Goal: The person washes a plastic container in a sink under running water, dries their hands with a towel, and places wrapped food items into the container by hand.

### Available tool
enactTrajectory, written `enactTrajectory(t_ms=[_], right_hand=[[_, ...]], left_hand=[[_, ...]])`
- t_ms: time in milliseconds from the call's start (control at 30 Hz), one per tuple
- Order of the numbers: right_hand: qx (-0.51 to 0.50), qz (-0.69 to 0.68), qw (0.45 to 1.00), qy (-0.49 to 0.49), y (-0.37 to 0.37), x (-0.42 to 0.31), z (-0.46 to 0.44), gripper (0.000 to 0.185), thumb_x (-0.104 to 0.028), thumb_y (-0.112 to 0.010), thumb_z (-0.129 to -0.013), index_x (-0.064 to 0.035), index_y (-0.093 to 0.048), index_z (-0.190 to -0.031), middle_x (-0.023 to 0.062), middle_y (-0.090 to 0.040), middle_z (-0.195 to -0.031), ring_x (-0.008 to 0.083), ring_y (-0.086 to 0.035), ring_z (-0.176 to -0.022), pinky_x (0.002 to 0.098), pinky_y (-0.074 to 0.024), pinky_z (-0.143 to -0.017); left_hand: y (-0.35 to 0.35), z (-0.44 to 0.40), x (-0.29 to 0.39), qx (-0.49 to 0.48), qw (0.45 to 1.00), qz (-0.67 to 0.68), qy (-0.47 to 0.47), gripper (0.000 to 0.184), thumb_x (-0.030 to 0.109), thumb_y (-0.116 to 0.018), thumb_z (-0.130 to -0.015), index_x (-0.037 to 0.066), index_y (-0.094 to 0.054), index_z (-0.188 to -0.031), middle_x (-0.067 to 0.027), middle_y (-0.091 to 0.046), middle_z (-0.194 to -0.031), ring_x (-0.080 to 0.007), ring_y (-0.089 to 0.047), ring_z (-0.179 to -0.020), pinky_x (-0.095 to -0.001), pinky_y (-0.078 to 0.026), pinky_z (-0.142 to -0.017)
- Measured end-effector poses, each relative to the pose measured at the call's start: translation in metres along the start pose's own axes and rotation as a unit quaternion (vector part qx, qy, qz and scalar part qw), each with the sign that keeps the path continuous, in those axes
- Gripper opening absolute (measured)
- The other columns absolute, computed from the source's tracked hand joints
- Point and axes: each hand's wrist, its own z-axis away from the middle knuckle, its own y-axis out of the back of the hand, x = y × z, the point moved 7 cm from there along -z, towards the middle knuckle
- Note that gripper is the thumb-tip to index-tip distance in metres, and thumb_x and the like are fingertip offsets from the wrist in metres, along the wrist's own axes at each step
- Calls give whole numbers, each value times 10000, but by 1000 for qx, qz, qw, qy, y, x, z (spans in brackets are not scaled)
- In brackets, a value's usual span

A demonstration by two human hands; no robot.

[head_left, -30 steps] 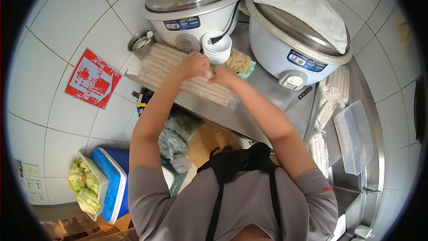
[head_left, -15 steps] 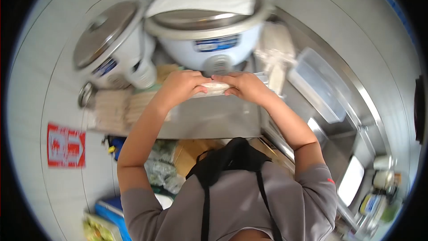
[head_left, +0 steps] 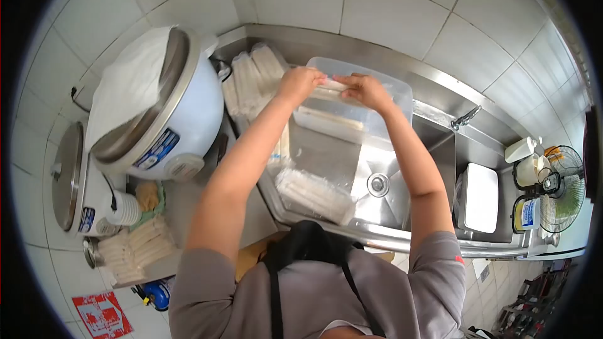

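My left hand (head_left: 300,85) and my right hand (head_left: 366,91) pinch the two ends of a pale stick-shaped bundle (head_left: 330,92). They hold it level over a clear plastic container (head_left: 396,91) in the sink. Another pale long bundle (head_left: 330,117) lies inside that container. Left of my left hand, several long pale packs in clear plastic (head_left: 242,81) lie at the back of the metal counter. A similar clear-wrapped pack (head_left: 314,194) rests at the front of the sink. What the bundle is made of cannot be told.
A big rice cooker (head_left: 201,103) with a white cloth (head_left: 129,97) on its lid stands left, beside a smaller cooker (head_left: 68,176). More pale packs (head_left: 138,248) lie front left. At right are a tap (head_left: 466,117), a white tray (head_left: 480,198) and a fan (head_left: 559,182).
My view and both hands have swung right, from in front of the big cooker to above the clear container. The pale bundle has stayed between my hands.
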Motion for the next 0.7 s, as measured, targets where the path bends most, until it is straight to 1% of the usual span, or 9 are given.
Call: enactTrajectory(t_ms=[67,167,200,300,400,500,533,600,700], right_hand=[[-26,-62,997,-45,-16,52,-8,437,-164,-672,-735,-172,-564,-1158,88,-616,-1016,234,-580,-877,327,-447,-792],[-50,-188,978,-70,-50,110,-14,447,-190,-680,-743,-130,-556,-1168,70,-586,-1124,199,-555,-973,311,-420,-870],[-76,-194,972,-108,-61,125,-16,456,-184,-690,-740,-101,-554,-1167,40,-568,-1161,176,-537,-1016,296,-399,-907],[-108,-239,959,-107,-96,160,-24,482,-248,-720,-699,-140,-574,-1146,76,-596,-1110,204,-550,-1002,310,-401,-890],[-166,-219,951,-142,-121,171,-23,447,-281,-684,-741,-166,-571,-1158,72,-597,-1086,207,-544,-986,310,-382,-907],[-140,-65,980,-124,-124,172,-28,396,-307,-669,-729,-237,-600,-1113,112,-595,-1042,265,-542,-969,353,-391,-886],[-144,-29,982,-115,-125,172,-29,368,-295,-655,-737,-242,-608,-1098,117,-588,-1026,273,-538,-962,357,-394,-879],[-147,45,984,-94,-125,171,-33,316,-270,-628,-753,-253,-624,-1069,126,-572,-992,290,-528,-947,366,-399,-866],[-149,-8,985,-87,-127,170,-32,277,-223,-601,-759,-228,-642,-1034,131,-570,-967,299,-527,-936,361,-409,-846]], left_hand=[[-46,-20,-29,-16,1000,11,20,184,246,-596,-766,113,-672,-868,-72,-638,-869,-259,-597,-807,-341,-473,-687],[-94,-31,-56,-96,992,-23,74,203,264,-589,-770,113,-669,-881,-76,-639,-865,-270,-592,-818,-357,-465,-711],[-110,-32,-68,-118,989,-19,83,207,263,-577,-780,114,-665,-892,-87,-637,-877,-280,-587,-827,-373,-457,-728],[-143,-30,-92,-173,978,-66,94,192,246,-563,-790,110,-661,-884,-99,-629,-897,-286,-585,-844,-386,-452,-738],[-166,-19,-108,-258,959,-87,79,198,238,-541,-804,113,-649,-913,-107,-624,-903,-289,-580,-863,-389,-449,-752],[-173,-13,-116,-298,937,-160,85,211,250,-519,-818,119,-640,-932,-102,-625,-891,-281,-578,-864,-381,-446,-768],[-173,-10,-113,-304,935,-173,56,216,256,-508,-825,121,-638,-933,-100,-627,-890,-281,-579,-856,-380,-446,-771],[-168,-3,-109,-312,929,-201,-4,229,270,-486,-839,126,-636,-935,-96,-629,-887,-281,-579,-842,-376,-446,-775],[-149,8,-102,-230,958,-167,-25,240,282,-469,-851,128,-636,-930,-87,-629,-906,-285,-581,-832,-375,-445,-777]])
